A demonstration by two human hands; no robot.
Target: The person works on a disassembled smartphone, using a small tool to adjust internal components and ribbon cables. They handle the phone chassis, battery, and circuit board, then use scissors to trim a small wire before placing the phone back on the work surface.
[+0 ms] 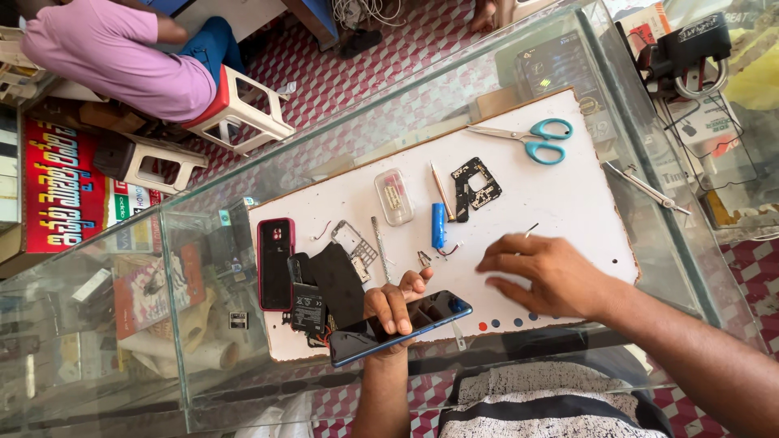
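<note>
Fingers of the left hand (pixel 393 312) close around a dark blue phone (pixel 402 326), its grip holding it screen-up just above the near edge of the white mat (pixel 568 203), likely to keep it off the loose parts. The right hand (pixel 548 276) rests open, palm down, gripping nothing. Beyond lie a blue cylindrical cell (pixel 438 225), a black circuit board (pixel 475 186), teal scissors (pixel 535 139) and a red-edged phone (pixel 276 264) on the glass desk (pixel 649 268).

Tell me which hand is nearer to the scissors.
Right. The right hand lies flat on the white mat below the teal-handled scissors; the left hand, holding a blue phone, is farther down and to the left.
</note>
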